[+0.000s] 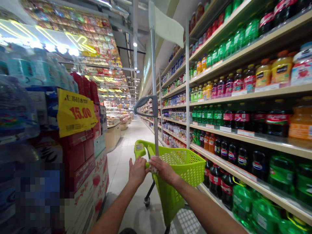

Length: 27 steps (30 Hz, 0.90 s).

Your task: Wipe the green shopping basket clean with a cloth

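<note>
A lime-green shopping cart (185, 169) with a perforated basket stands in front of me. My left hand (138, 170) is closed round the cart's green handle, beside a small display block (139, 148) mounted on its left end. Next to it, my right hand (162, 167) is also closed over the handle. A whitish, crumpled-looking bit (154, 168) shows by its fingers; I cannot make out what it is. A metal pole (153, 68) with a grey loop handle (146, 105) rises behind the hands and bears a pale panel (168, 24) at the top.
Shelves (243, 130) of bottled drinks line the right side, close to the cart. Stacked boxes and bottles with a yellow price sign (76, 113) reading 15.00 stand at the left. Between them the tiled aisle (136, 130) runs forward, past wooden display stands (113, 133).
</note>
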### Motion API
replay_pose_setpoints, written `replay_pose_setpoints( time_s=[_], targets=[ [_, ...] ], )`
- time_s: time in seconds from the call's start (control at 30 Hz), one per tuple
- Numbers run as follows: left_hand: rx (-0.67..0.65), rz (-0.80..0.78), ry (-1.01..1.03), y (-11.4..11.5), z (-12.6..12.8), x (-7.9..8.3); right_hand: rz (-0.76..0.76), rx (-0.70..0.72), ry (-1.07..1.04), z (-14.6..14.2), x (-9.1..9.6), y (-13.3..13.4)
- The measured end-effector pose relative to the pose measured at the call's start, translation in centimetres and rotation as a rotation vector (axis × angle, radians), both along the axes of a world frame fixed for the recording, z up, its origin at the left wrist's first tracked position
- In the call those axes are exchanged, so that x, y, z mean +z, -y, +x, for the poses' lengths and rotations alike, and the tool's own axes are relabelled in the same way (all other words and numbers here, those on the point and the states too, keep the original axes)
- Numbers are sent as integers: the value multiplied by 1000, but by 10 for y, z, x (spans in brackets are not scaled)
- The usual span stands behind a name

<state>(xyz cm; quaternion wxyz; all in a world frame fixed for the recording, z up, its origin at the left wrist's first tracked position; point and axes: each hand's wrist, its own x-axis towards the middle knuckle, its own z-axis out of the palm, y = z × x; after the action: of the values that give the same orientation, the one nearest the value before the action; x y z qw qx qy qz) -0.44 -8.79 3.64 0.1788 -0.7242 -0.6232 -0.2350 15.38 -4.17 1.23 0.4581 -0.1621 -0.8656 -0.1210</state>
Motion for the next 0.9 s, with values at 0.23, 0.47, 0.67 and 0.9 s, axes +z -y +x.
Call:
replay_pose_setpoints(
  time_s=[0.23,0.47,0.67,0.9],
  targets=[
    [-118,-21,59,14,29,0,-223,33,-280,25,-23,16],
    [-182,-169,64,-8,6,18,-476,-95,-472,72,-14,19],
    [-102,-106,-35,-13,25,-5,-443,-224,-310,43,21,34],
    [-131,-86,-44,-5,18,3,-272,-419,-64,40,18,40]
  ],
)
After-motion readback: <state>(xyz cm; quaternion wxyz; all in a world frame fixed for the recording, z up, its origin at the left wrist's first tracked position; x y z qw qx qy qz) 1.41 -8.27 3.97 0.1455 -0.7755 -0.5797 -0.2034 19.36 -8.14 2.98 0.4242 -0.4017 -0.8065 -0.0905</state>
